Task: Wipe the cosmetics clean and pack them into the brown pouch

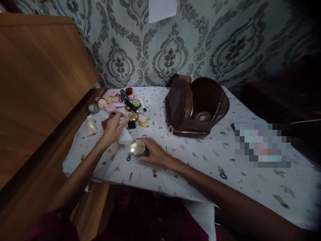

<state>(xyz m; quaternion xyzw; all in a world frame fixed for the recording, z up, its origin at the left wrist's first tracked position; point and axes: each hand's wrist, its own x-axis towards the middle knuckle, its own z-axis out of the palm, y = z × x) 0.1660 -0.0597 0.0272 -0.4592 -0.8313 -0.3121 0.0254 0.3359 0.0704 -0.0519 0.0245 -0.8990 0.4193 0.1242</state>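
My right hand (156, 153) is wrapped around a jar with a shiny gold lid (138, 147), near the front of the table. To its left, my left hand (115, 128) is closed on what looks like a white tissue (124, 136), which shows below the fingers. Its fingertips are close to a gold-coloured item (134, 116) and a small black box (131, 125). A round white and yellow container (142, 120) lies just to the right of these. Partly behind the left hand is a brown flat item (104, 124).
Assorted cosmetics, including a pink item (110, 108) and a green round container (136, 103), lie at the back left. A cream tube (91, 126) is near the left edge. A brown leather bag (179, 103) stands unzipped at the back. A blurred-out device (262, 145) lies right.
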